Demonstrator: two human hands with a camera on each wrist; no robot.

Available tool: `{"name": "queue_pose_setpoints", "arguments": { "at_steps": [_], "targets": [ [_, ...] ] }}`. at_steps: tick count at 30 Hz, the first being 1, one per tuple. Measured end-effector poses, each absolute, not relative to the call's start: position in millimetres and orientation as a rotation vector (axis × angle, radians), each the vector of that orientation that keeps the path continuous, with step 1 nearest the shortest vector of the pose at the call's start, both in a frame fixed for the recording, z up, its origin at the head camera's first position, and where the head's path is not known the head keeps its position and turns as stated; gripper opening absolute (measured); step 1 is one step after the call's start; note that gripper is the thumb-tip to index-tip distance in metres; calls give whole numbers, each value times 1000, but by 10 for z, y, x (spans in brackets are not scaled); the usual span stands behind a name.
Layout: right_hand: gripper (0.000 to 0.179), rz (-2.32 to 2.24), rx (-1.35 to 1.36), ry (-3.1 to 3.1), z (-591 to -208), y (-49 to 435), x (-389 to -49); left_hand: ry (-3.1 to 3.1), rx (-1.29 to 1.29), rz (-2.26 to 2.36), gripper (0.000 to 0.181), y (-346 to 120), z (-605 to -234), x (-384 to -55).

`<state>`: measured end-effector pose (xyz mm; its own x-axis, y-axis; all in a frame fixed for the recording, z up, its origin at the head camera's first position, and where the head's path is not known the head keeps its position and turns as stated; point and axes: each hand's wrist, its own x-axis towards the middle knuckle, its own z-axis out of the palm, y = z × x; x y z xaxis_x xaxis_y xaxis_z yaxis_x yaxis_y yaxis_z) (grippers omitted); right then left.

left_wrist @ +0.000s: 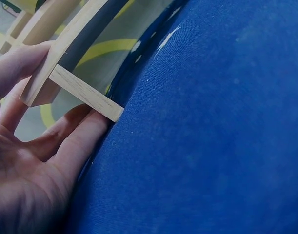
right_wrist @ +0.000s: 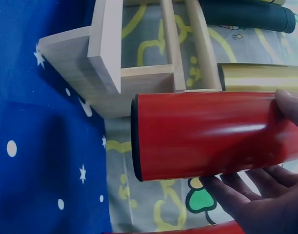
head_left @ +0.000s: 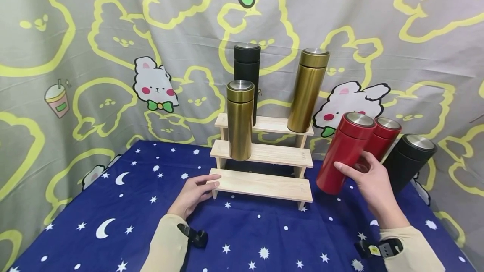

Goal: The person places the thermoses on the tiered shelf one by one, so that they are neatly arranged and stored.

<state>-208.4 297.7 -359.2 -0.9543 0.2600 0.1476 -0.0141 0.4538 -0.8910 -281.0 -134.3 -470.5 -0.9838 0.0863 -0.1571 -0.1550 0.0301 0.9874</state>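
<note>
My right hand [head_left: 372, 181] grips a red thermos flask [head_left: 345, 152] with a steel-topped lid, thumb on one side and fingers on the other. The flask leans in the head view, just right of a three-step wooden rack [head_left: 261, 184]. In the right wrist view its dark base [right_wrist: 135, 139] points toward the rack's end. At the rack's left end, my left hand [head_left: 193, 192] holds the lowest step, with some fingers at the board and others against its leg [left_wrist: 88, 92]. A gold flask [head_left: 240, 125] stands on the middle step at the left.
On the top step stand a black flask [head_left: 247, 64] at left and another gold flask [head_left: 308, 91] at right. Behind my right hand are a second red flask [head_left: 383, 137] and a black flask [head_left: 410, 158]. A patterned curtain [head_left: 196, 32] hangs behind the blue star-print cloth [head_left: 261, 234].
</note>
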Motion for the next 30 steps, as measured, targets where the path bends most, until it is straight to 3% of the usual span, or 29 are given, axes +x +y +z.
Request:
{"name": "queue_pose_setpoints", "arguments": {
  "at_steps": [30],
  "targets": [
    [74, 1509, -60, -2330, -3239, 2737, -2047, 2132, -98, 2060, 35, -1333, -4698, -2818]
  ]
}}
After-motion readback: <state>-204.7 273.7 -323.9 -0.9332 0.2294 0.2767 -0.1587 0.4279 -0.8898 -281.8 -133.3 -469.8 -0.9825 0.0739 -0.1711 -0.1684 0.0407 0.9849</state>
